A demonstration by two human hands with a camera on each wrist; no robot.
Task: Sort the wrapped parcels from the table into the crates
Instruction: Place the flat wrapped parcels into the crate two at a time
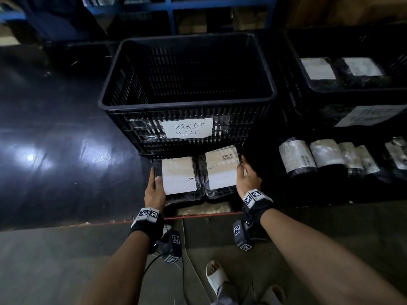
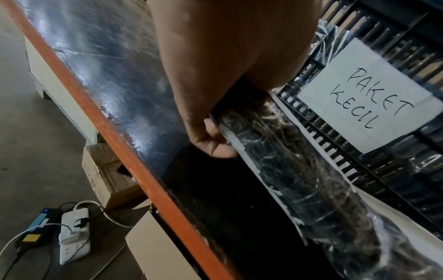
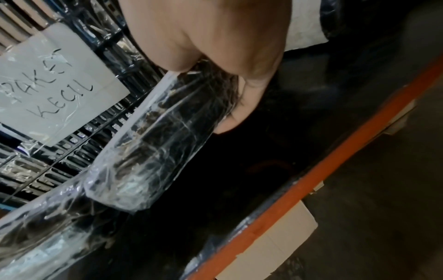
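left hand: gripping the outer edge of the left parcel, thumb curling on top
left parcel: sitting flat on the table right in front of the crate, long axis running away from the person, label up
right parcel: lying just beside it, same heading, barcode at the far end
right hand: clamping the right parcel's outer edge
wrist views: showing fingers tucking under the plastic wrap, plus the table's orange rim
head view: showing more parcels lined up further right
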